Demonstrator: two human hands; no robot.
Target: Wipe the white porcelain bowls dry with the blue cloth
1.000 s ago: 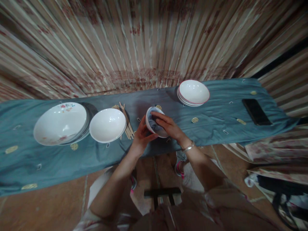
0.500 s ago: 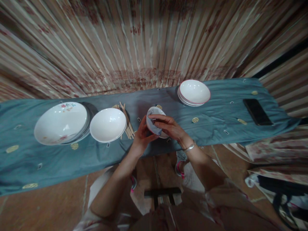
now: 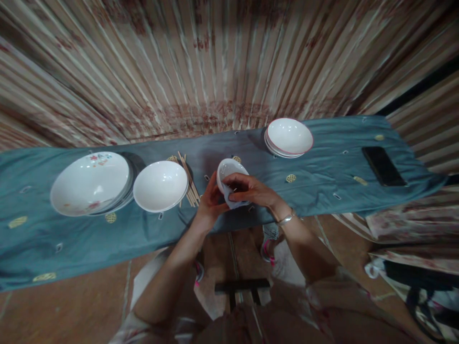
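Observation:
A small white bowl is tilted between my hands above the cloth-covered table. My left hand is closed around its left side, thumb near the lower rim. My right hand pinches a pale bluish-white cloth and presses it on the bowl's near rim, partly inside. The fingers hide part of the cloth and the bowl's inner wall. Left of my hands lie several wooden chopsticks. Beside them stands a stack of white bowls.
At the far left is a stack of large white plates with flower decoration. Red-rimmed bowls are stacked at the back right. A black phone lies at the right end of the blue-green tablecloth. A pleated curtain hangs behind.
My right hand's fingers and the cloth have shifted from the bowl's left inside down to its near rim. More of the white inside shows. The left hand keeps its hold.

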